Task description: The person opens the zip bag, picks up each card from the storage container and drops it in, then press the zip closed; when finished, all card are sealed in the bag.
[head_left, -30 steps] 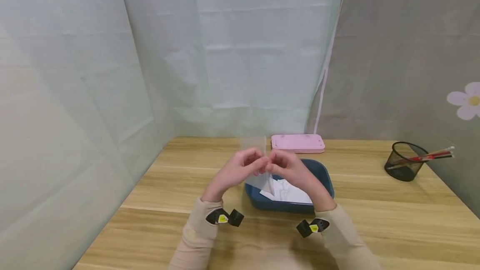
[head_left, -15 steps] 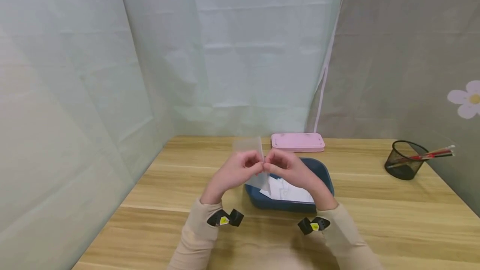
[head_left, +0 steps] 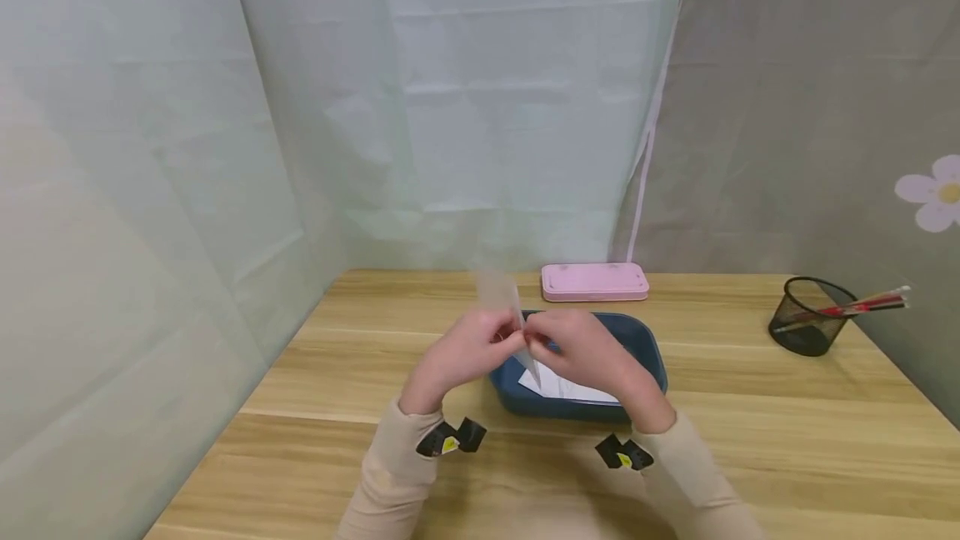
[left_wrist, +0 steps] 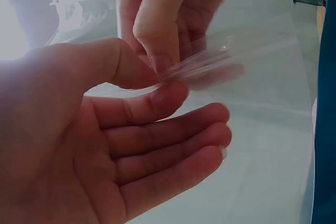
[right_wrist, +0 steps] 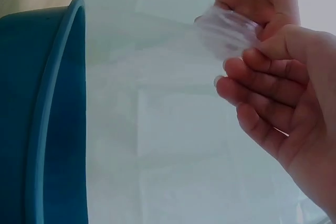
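Observation:
Over the blue tray (head_left: 647, 350) both hands meet and hold a clear plastic bag (head_left: 500, 293). My left hand (head_left: 507, 340) pinches the bag's edge between thumb and forefinger, its other fingers loosely spread, as the left wrist view shows (left_wrist: 157, 81). My right hand (head_left: 537, 335) pinches the same edge from the other side; in the right wrist view its fingers (right_wrist: 262, 85) curl by the crumpled film (right_wrist: 227, 31). The bag stands nearly edge-on, leaning left, with its lower end hanging toward the white papers (head_left: 572, 388) in the tray.
A pink flat box (head_left: 595, 282) lies behind the tray by the back curtain. A black mesh cup (head_left: 808, 328) with red pencils (head_left: 870, 304) stands at the far right. Cloth walls close in the wooden table (head_left: 337, 373) on three sides.
The bag has turned from broad-side to almost edge-on and leans left. Both hands kept their pinch and sank slightly over the tray.

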